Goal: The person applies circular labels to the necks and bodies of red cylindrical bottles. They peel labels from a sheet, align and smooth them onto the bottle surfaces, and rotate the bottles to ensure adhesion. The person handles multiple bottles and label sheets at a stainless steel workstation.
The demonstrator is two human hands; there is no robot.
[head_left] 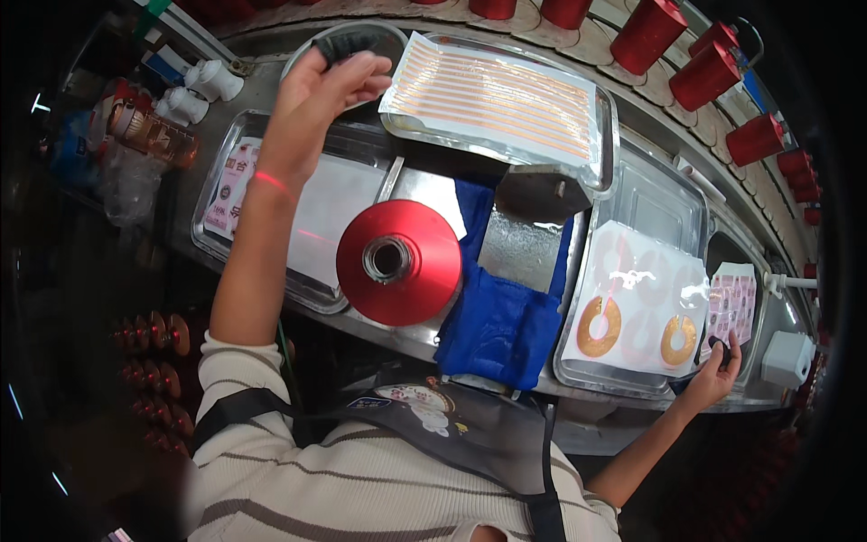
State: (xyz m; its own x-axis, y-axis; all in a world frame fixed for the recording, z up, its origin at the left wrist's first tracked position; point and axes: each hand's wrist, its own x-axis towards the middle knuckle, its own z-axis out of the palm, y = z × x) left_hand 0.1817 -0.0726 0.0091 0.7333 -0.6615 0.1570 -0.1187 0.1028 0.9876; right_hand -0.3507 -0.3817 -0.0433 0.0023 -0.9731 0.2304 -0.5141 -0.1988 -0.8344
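A red metal canister [397, 262] with a threaded neck faces up in front of my apron, beside a metal rest [524, 244] draped with blue cloth [506, 325]. My left hand [339, 81] is raised over a round metal bowl [393, 41], fingers apart, with dark material at some fingertips. A white sheet of gold strips [497, 95] lies just right of it. My right hand [715, 379] reaches far right with fingers spread, one dark-tipped, at the lower edge of a pink label sheet [731, 303]. Next to it lies a sheet with gold rings [623, 307].
Metal trays hold the sheets, one at left [330, 294] with pink-printed labels [230, 190]. Behind the bench, a curved slatted conveyor [578, 45] carries several red canisters [646, 36]. White spools [212, 81] and bottles stand back left; a white box [786, 359] sits far right.
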